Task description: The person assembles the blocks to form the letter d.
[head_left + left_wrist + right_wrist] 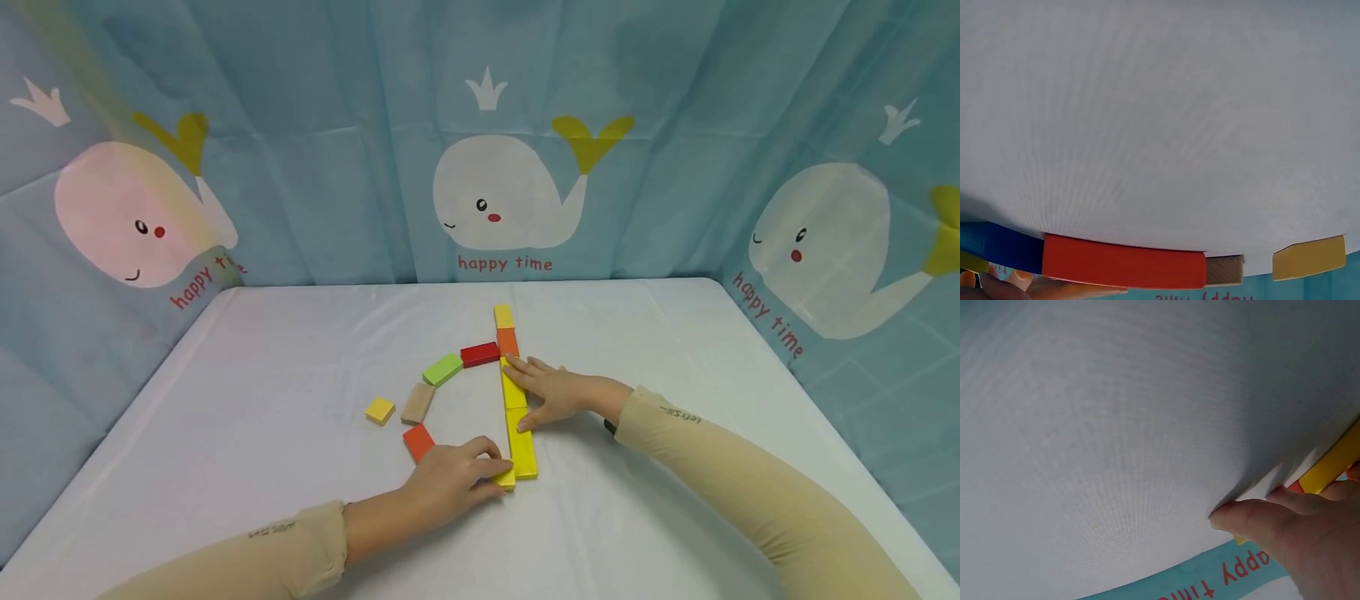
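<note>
Coloured wooden blocks lie flat on the white table. A straight row runs from a yellow square through an orange block to a long yellow block. My right hand rests flat on this row with its fingers straight. An arc of a red block, a green block, a wooden block and an orange-red block curves left. My left hand curls over a small yellow block at the row's near end. The left wrist view shows a blue block under that hand.
A loose yellow square lies left of the arc. Blue whale-print curtains wall the table at the back and both sides. The left wrist view also shows the orange-red block and the wooden block.
</note>
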{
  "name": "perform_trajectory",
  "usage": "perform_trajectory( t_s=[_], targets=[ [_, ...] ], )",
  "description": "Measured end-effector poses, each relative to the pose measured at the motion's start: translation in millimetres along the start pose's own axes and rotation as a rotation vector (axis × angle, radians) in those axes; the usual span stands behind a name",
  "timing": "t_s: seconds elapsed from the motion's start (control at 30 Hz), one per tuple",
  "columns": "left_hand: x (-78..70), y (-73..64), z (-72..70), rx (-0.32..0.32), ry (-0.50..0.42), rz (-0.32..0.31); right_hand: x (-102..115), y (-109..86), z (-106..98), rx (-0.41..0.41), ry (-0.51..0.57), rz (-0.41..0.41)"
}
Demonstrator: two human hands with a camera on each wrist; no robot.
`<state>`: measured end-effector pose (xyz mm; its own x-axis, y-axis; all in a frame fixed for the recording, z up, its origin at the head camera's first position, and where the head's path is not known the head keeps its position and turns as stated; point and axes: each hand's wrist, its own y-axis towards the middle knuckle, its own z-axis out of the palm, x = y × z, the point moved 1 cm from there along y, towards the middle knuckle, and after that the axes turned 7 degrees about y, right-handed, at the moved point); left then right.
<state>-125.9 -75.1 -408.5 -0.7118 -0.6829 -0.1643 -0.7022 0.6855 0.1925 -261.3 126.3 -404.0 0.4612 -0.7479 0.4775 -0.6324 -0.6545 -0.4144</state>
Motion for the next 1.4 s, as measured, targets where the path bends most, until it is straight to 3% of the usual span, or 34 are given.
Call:
perform_trajectory(
  t_s=[0.47,0.83,1.17,1.4],
  targets=[
    [0.8,0.8,-1.4,0.078,0.053,-0.013,-1.4,1.2,-0.4,0.001,-0.005,0.006],
    [2.8,-1.2,2.5,0.039,0.100,0.038,1.2,-1.7,-0.8,-0.004,-0.001,0.000],
    [1.5,-1.1,4.8,0.020,0.277,0.126,1.2,-3.2,-1.3,-0.004,-0.004,-0.013],
    [1.7,-0.7,5.6,-0.014,0.293,0.153,-0.3,-3.0,-1.4,-0.003,-0.009,-0.020]
  ],
)
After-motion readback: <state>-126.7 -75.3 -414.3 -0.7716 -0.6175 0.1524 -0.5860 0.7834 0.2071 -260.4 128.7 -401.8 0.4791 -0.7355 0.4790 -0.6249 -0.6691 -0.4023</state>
